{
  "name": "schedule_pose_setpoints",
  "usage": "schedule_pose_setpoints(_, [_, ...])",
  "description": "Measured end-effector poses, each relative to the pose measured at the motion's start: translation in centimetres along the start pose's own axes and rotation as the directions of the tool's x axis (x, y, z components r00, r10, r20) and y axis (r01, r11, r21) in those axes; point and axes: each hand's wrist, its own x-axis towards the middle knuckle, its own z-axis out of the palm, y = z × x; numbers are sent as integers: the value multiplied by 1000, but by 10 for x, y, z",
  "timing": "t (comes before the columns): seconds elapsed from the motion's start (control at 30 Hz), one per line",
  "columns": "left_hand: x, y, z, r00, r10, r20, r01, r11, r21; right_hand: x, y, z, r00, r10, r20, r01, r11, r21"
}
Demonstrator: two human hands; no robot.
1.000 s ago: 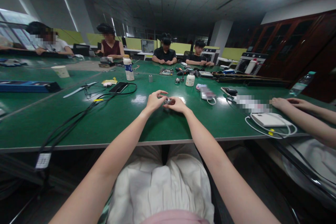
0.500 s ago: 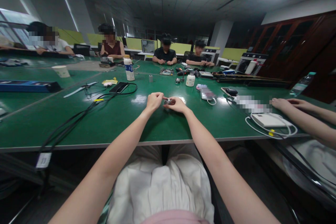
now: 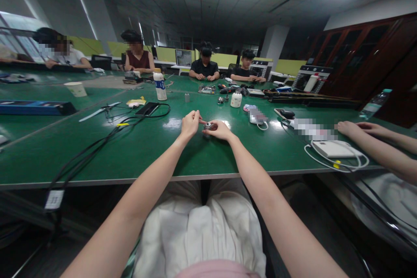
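A small silvery round metal part (image 3: 207, 127) stands at the green table top in front of me. My right hand (image 3: 220, 130) grips it from the right side, fingers and thumb around it. My left hand (image 3: 190, 124) is just to its left, mostly curled, with one fingertip reaching toward the part's top. Whether that fingertip touches the part, or whether something tiny is pinched in the left hand, is too small to make out. Farther back, a small grey metal cylinder (image 3: 186, 97) stands upright.
Black cables (image 3: 107, 137) run across the left of the green table (image 3: 140, 152). A milk-type bottle (image 3: 160, 85), a white jar (image 3: 236, 99) and a circuit board (image 3: 206, 88) lie beyond my hands. On the right are a white power bank (image 3: 335, 149) and a neighbour's hands (image 3: 353, 129). Several people sit opposite.
My left hand has tilted up and shifted slightly left, its top fingers lifting away from the metal part. The right hand stays in place on the part.
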Motion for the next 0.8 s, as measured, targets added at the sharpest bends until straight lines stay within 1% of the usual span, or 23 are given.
schedule_pose_setpoints(0.07, [-1, 1, 0, 1000, 7, 10, -7, 1000, -23, 0, 0, 0, 1000, 5, -2, -5, 1000, 3])
schedule_pose_setpoints(0.23, [-3, 1, 2, 993, 39, 108, -38, 999, -14, 0, 0, -1, 1000, -5, 3, 5, 1000, -18])
schedule_pose_setpoints(0.3, [-3, 1, 2, 994, 33, 107, -32, 999, -8, 0, 0, -1, 1000, -8, -2, 8, 1000, -24])
schedule_pose_setpoints(0.5, [-4, 2, 1, 1000, -10, 13, 10, 1000, 8, 0, 0, -1, 1000, -5, 0, 5, 1000, -16])
schedule_pose_setpoints(0.57, [-4, 1, 3, 1000, -11, 24, 12, 1000, -27, 0, 0, -1, 1000, -5, 0, 5, 1000, -21])
schedule_pose_setpoints(0.7, [-2, -3, 6, 994, -10, 108, 19, 996, -83, 0, 0, -2, 1000, 0, 3, 1, 999, -40])
schedule_pose_setpoints(0.8, [-2, -3, 5, 994, -22, 102, 30, 997, -78, 0, -1, -2, 1000, -2, 2, 2, 999, -45])
